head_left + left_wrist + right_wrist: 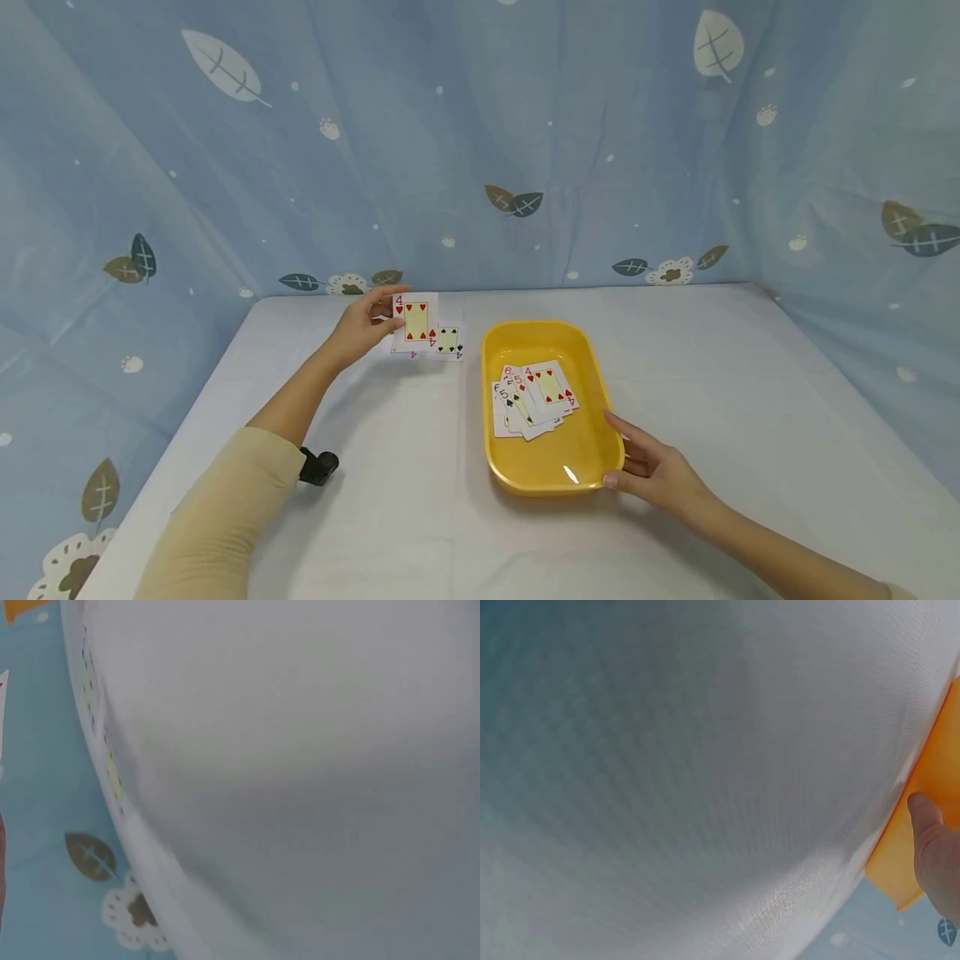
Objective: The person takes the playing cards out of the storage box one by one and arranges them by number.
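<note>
My left hand pinches a playing card, the 4 of hearts, between thumb and fingers at its left edge. Partly behind it lie other cards, one a 4 of a black suit; in the left wrist view cards appear nearly edge-on on the white cloth. My right hand touches the right side of a yellow tray, its thumb near the front corner. Inside the tray is an overlapping pile of face-up cards, with another 4 of hearts among them. The right wrist view shows the thumb against the tray's outer wall.
A white cloth covers the table. Behind it hangs a blue curtain with leaf prints. Next to the left forearm is a small black object.
</note>
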### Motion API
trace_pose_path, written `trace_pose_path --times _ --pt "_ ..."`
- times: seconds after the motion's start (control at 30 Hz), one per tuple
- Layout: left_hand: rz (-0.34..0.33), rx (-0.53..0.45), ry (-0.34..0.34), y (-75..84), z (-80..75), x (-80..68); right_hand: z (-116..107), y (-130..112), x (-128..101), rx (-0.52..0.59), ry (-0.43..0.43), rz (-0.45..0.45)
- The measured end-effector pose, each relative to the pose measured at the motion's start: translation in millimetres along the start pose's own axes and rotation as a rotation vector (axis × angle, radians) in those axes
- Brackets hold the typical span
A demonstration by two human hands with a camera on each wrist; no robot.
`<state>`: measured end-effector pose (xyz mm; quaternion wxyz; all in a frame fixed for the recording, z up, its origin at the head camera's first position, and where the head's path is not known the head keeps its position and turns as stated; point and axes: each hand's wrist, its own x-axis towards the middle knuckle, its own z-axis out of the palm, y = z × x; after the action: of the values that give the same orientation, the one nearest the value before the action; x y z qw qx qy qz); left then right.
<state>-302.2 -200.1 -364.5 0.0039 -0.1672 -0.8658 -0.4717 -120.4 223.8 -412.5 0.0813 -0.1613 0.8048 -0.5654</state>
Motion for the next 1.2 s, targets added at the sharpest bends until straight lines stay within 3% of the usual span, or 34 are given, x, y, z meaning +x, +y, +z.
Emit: trace_pose_path --times 0.73,0.97,1.2 --pt "-0.136 0.133 0.129 -39.9 -54.4 -21.0 2.2 2.0 0.4 -0.002 0.011 0.048" --pt "-0.168 0.165 0.138 -50.1 -60.3 -25.9 1.4 2.3 0.9 0.011 0.001 0.025" --pt "-0.190 0.224 0.098 -58.3 -61.0 -24.4 0.1 1.9 -0.5 0.047 -0.016 -0.026"
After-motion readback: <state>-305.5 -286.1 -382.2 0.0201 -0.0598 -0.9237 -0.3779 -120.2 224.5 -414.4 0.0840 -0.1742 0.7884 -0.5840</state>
